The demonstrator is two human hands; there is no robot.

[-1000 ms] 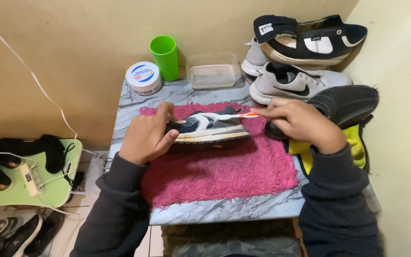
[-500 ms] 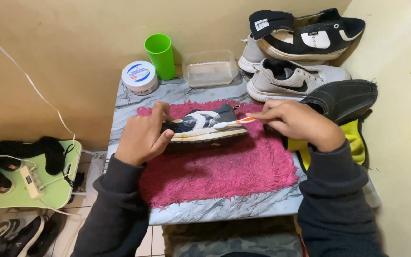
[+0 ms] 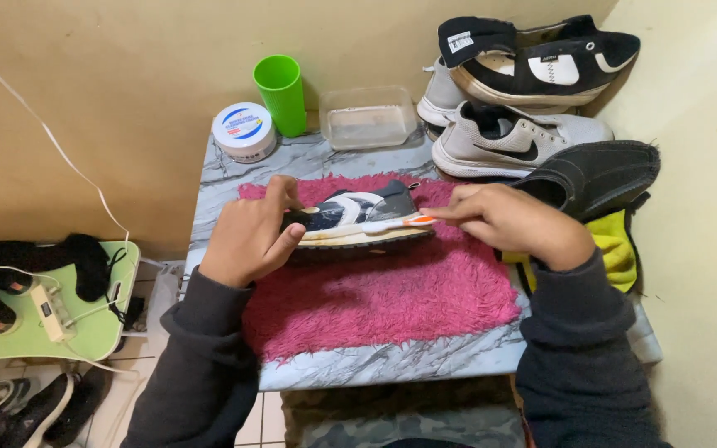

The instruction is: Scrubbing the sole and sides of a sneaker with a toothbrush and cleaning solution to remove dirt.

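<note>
Since the earlier frames I am seeing the white-and-orange toothbrush [image 3: 396, 222] dropping from the shoe's upper to its lower side, just above the sole edge, while the right hand [image 3: 512, 222] is moving in closer to the heel. The navy-and-white sneaker with a cream sole [image 3: 358, 217] is lying on its side on the shaggy pink mat [image 3: 392, 294], toe toward the left hand [image 3: 249, 236].

I am recording the left hand as closing around the toe end, thumb pressing on the sole side and fingers over the top. The right hand is pinching the toothbrush handle between thumb and fingertips, with the brush head touching the sneaker's side.

The mat is covering the middle of the grey marble-patterned tabletop [image 3: 226, 178]. Along the far edge I am noting a round white tub with a blue-printed lid [image 3: 244, 131], a green plastic cup [image 3: 280, 94] and a clear rectangular plastic container [image 3: 371, 118]. To the right, a grey sneaker [image 3: 512, 141] is sitting under a black-and-white shoe [image 3: 541, 62], with a black slip-on shoe [image 3: 595, 177] and a yellow cloth [image 3: 612, 249] just beside the right wrist.
</note>
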